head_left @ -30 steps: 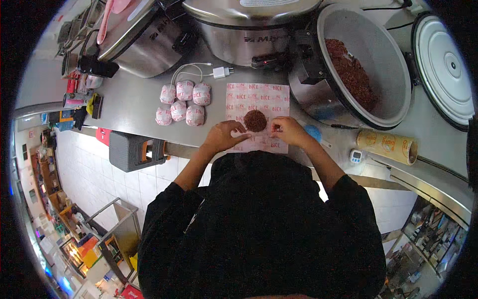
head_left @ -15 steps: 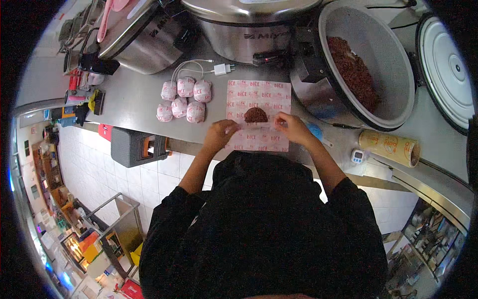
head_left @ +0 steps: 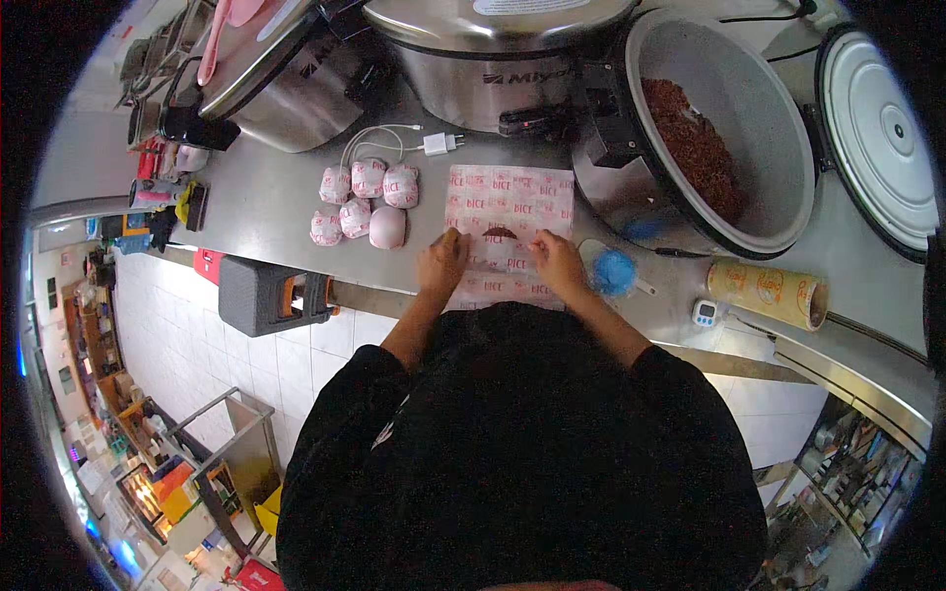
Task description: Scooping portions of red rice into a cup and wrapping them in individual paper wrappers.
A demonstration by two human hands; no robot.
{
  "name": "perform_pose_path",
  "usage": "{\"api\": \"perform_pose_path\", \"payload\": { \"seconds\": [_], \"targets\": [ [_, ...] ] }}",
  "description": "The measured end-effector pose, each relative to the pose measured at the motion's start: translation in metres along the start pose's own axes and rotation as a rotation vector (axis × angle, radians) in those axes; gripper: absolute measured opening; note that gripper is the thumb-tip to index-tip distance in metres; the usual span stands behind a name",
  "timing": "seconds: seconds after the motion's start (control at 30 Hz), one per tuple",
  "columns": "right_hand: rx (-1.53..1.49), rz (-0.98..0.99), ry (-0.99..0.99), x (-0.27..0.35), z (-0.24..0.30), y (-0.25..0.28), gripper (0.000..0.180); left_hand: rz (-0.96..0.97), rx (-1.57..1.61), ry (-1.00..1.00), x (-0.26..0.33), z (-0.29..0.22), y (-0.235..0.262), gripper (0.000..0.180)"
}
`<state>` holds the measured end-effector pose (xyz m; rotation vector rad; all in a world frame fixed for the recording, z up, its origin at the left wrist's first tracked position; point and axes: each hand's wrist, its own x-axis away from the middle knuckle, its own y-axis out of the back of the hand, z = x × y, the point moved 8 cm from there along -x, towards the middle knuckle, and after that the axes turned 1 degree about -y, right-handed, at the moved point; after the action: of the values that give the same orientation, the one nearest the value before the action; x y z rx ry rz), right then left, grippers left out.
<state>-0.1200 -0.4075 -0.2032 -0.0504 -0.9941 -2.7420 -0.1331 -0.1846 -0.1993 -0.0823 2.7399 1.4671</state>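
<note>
A white wrapping paper sheet (head_left: 507,187) with pink and red print lies on the steel counter. Its near part is folded up over a mound of reddish-brown rice (head_left: 500,232), leaving only a thin dark arc of it in sight. My left hand (head_left: 443,261) pinches the folded paper at its left side. At the opposite side, my right hand (head_left: 559,258) pinches the same fold, fingertips close together. Several round paper-wrapped bundles (head_left: 370,178) sit grouped to the left.
An open rice cooker (head_left: 724,138) holding reddish-brown rice leans at the right, its white lid (head_left: 877,128) behind. Closed cookers (head_left: 493,84) line the back. A charger (head_left: 442,144) with cable, a blue round item (head_left: 614,272), a timer (head_left: 705,312) and a film roll (head_left: 769,293) lie around.
Both hands have lifted the paper's near part away from me and over the rice, hiding most of the mound. My hands are now slightly nearer each other.
</note>
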Motion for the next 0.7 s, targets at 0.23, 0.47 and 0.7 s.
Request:
{"api": "perform_pose_path", "payload": {
  "seconds": [0.23, 0.47, 0.7],
  "targets": [
    [0.378, -0.126, 0.165, 0.006, 0.038, 0.005, 0.015, -0.073, -0.001, -0.341, -0.004, -0.038, 0.006, 0.02],
    [0.391, -0.035, 0.308, 0.004, 0.03, 0.001, 0.022, 0.254, -0.166, -0.422, 0.026, -0.064, 0.007, 0.057],
    [0.324, -0.171, 0.273, -0.026, 0.023, 0.019, 0.046, 0.525, -0.553, -0.346, 0.037, -0.088, -0.019, 0.087]
  ]
}}
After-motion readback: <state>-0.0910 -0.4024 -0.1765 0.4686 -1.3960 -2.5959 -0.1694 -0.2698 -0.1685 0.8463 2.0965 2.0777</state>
